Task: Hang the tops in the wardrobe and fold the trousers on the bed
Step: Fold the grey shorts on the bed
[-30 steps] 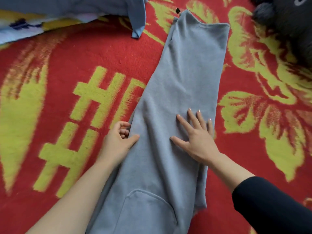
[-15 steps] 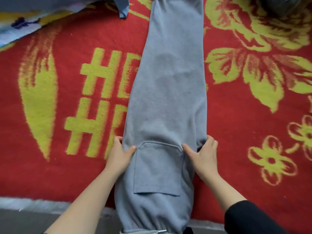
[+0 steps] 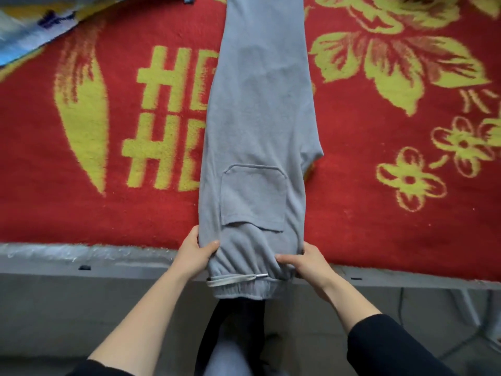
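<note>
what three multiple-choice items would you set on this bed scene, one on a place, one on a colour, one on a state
1. Where is the waistband of the grey fleece trousers?
A) overhanging the near edge
B) at the far end
C) under a pillow

2. What colour is the patterned plush blanket?
A) blue and white
B) red and yellow-green
C) plain green

3. What are the left hand and right hand doing?
A) lying flat beside the cloth
B) hanging idle
C) gripping the trousers by the waistband

Answers:
1 A, it hangs past the blanket's edge.
2 B, red ground with yellow-green flowers and letters.
3 C, thumbs on top, fingers wrapped round each side.
</note>
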`<action>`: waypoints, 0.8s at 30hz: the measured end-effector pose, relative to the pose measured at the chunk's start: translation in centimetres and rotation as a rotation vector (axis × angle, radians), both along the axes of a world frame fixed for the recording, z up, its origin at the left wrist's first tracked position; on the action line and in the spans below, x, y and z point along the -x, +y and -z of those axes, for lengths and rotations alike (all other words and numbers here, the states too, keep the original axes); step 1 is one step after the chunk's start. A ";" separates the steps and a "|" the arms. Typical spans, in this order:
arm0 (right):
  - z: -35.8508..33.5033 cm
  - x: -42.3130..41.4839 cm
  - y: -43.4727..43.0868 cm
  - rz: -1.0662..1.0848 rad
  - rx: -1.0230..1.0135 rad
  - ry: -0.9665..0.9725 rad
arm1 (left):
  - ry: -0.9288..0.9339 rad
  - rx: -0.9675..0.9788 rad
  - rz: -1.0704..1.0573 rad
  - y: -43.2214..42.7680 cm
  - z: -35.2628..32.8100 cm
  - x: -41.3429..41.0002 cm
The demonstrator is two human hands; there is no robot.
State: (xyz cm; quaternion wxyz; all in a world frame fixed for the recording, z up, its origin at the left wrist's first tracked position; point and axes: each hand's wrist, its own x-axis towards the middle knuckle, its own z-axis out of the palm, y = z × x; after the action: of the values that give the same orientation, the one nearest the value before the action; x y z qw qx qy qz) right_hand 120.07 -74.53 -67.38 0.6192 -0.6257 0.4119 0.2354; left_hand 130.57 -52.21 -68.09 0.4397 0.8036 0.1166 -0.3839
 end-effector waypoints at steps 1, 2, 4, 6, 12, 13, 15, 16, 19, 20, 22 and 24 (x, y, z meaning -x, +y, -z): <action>-0.8 0.4 -0.2 0.001 0.011 -0.033 | -0.016 -0.003 0.017 -0.1 -0.5 0.6; -1.5 0.8 -0.3 -0.004 0.028 -0.070 | -0.035 -0.016 0.030 -0.2 -1.1 1.1; -3.2 1.8 -0.6 0.011 0.086 -0.119 | -0.064 -0.050 0.049 -0.4 -2.6 1.9; -5.1 2.9 -0.6 0.068 0.172 -0.126 | -0.080 -0.049 0.044 -0.7 -4.6 3.2; -10.4 9.9 -0.2 -0.052 0.208 -0.150 | 0.095 -0.043 0.200 0.1 -10.3 10.3; -11.0 11.5 -0.1 -0.089 0.197 -0.092 | 0.171 -0.023 0.244 0.3 -11.4 11.7; -12.1 14.4 -0.1 -0.167 0.117 0.045 | 0.343 -0.008 0.363 0.7 -13.5 14.1; -12.8 15.5 -0.3 -0.211 0.050 0.109 | 0.431 -0.012 0.433 0.8 -14.7 15.1; -15.1 17.0 -1.3 -0.283 -0.102 0.213 | 0.575 -0.021 0.532 0.8 -17.2 16.0; -15.6 16.9 -1.7 -0.280 -0.121 0.216 | 0.581 -0.024 0.532 0.7 -17.7 15.9; -16.3 16.1 -2.4 -0.228 -0.151 0.200 | 0.532 0.010 0.465 0.4 -18.7 15.0; -17.0 14.9 -2.9 -0.142 -0.169 0.153 | 0.449 0.094 0.311 0.2 -18.8 13.2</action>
State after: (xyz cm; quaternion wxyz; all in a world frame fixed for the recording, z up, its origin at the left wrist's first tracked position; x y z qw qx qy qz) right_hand 105.19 -77.45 -50.34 0.6184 -0.5790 0.3913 0.3595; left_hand 117.32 -52.05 -49.29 0.3753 0.6855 0.0683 -0.6202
